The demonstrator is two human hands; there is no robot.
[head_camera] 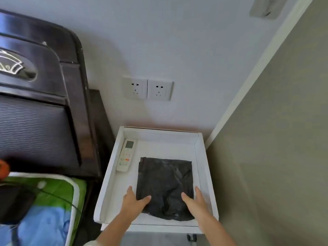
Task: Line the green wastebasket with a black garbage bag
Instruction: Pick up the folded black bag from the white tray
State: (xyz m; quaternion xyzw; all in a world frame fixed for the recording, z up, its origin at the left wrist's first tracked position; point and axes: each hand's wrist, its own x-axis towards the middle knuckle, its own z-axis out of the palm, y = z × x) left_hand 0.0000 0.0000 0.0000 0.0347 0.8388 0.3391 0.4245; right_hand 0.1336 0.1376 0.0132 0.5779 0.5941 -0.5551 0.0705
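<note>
A folded black garbage bag (166, 181) lies flat in the white tray top of a small cart (106, 185). My left hand (133, 201) rests at the bag's near left edge, thumb on the plastic and fingers spread beside it. My right hand (196, 201) lies at the bag's near right edge, thumb on the bag and fingers along its side. Neither hand has closed around the bag. No green wastebasket is in view.
A white remote control (126, 155) lies along the tray's left side. Two wall sockets (147, 89) sit above the cart. A dark headboard (40, 103) and a bed with green and blue bedding (46, 206) stand at the left. A beige wall closes the right.
</note>
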